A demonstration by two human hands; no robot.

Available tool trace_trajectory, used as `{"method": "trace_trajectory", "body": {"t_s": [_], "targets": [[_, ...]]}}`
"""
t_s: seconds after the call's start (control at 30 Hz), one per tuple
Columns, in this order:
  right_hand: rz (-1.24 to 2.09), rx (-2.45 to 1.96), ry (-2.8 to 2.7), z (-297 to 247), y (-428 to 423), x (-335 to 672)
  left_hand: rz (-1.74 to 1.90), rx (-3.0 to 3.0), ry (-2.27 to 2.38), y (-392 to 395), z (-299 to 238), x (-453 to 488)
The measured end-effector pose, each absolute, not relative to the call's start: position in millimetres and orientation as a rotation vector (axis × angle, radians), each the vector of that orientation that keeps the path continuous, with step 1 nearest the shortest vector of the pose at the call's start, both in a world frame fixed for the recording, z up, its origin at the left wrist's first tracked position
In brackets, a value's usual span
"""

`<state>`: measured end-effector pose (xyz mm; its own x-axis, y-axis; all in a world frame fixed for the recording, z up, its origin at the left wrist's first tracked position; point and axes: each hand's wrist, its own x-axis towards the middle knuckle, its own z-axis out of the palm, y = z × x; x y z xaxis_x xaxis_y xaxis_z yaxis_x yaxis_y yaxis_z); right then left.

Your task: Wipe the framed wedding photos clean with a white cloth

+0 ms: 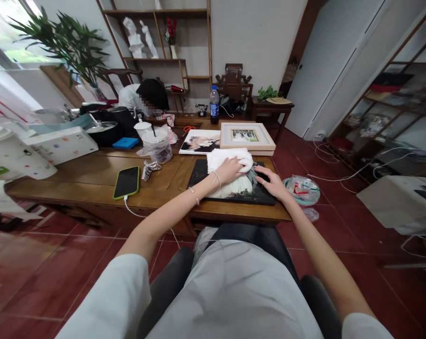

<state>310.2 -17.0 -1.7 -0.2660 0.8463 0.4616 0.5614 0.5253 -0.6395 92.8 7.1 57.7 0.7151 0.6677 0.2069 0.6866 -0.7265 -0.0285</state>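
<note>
A black-framed picture (pixel 234 197) lies flat on the wooden table (pixel 93 188) in front of me. My left hand (pixel 229 170) presses a folded white cloth (pixel 227 157) down on the picture's upper part, fingers closed over the cloth. My right hand (pixel 271 181) lies flat and open on the right side of the picture, holding it down.
A white-framed picture (pixel 246 136) and a frameless photo print (pixel 200 141) lie behind. A phone in a green case (pixel 126 182) with a cable lies to the left, beside a plastic tub (pixel 158 146). A water bottle (pixel 214 104) stands farther back. Another person leans over at the far left. A bin (pixel 303 190) sits right.
</note>
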Motion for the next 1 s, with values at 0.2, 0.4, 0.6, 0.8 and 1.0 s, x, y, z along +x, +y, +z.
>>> {"method": "trace_trajectory", "body": {"t_s": [0.2, 0.4, 0.6, 0.8, 1.0], "targets": [[0.46, -1.136, -1.957, 0, -18, 310, -0.151, -2.782, -1.097, -34, 60, 91], [0.472, -1.109, -1.97, 3, -19, 311, -0.048, -2.74, -0.989, -127, 65, 94], [0.463, -1.086, -1.966, 4, -20, 311, 0.038, -2.835, -0.907, -157, 70, 97], [0.477, -1.099, -1.965, 1, -18, 313, -0.077, -2.876, -1.015, -109, 76, 98], [0.48, -1.137, -1.956, 1, -18, 310, -0.089, -2.822, -1.372, -43, 76, 105]]}}
